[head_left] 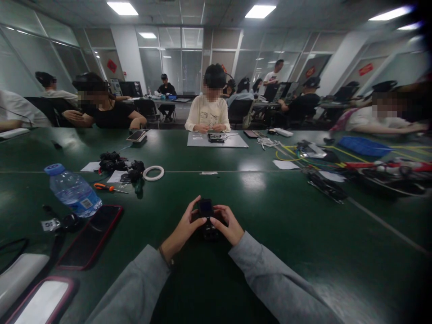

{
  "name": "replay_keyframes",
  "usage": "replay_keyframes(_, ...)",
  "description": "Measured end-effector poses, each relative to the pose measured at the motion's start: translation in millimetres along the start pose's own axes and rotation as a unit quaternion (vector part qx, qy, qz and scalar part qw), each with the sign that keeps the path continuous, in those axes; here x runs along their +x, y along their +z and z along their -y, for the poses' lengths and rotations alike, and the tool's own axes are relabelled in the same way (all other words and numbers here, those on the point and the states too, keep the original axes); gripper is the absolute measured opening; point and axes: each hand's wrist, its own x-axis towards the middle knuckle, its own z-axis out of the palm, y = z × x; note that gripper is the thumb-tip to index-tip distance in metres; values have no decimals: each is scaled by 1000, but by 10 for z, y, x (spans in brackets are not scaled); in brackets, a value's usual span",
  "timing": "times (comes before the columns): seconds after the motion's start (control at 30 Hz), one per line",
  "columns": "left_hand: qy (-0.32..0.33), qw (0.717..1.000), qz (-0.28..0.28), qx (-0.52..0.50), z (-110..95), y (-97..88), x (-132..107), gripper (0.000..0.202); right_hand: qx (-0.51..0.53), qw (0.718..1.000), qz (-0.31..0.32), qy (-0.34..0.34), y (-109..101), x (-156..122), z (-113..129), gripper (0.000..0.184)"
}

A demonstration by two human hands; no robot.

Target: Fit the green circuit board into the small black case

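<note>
Between my two hands is a small black device (209, 231) with a dark square screen at its top, tilted toward me. My left hand (187, 221) is closed on its left side, the thumb pressed near the middle below the screen. On the right side my right hand (229, 223) grips it the same way, its thumb meeting the left one. Fingers hide the device's sides. It is held just over or on the green table (270, 234); I cannot tell whether it touches.
Left of my hands lie a red-edged phone (91, 238), a water bottle (72, 191), an orange screwdriver (110, 186), a white tape roll (153, 173) and black cables (113, 162). At right are a blue tray (364, 146) and tangled cables (326, 185). A person (209, 105) sits opposite.
</note>
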Motion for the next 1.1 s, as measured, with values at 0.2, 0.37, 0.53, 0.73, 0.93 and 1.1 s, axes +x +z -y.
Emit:
replay_keyframes(0.2,22,1000,-20,10,-26,0,-6,76,83,994,24,61,64,15,42,59)
replay_keyframes(0.37,32,999,-16,13,-41,5,-1,75,40,997,-19,64,195,23,99,55)
replay_keyframes(0.53,22,1000,-13,0,-31,-4,23,80,46,997,-40,53,204,19,128,52)
replay_keyframes(0.73,4,1000,-20,9,18,-51,66,85,64,994,-60,63,158,17,108,56)
replay_keyframes(0.93,-32,999,-26,3,32,-96,98,85,67,992,-79,66,137,15,73,57)
replay_keyframes(1.1,-45,998,-35,-27,14,-75,105,83,71,993,-70,64,132,-1,64,56)
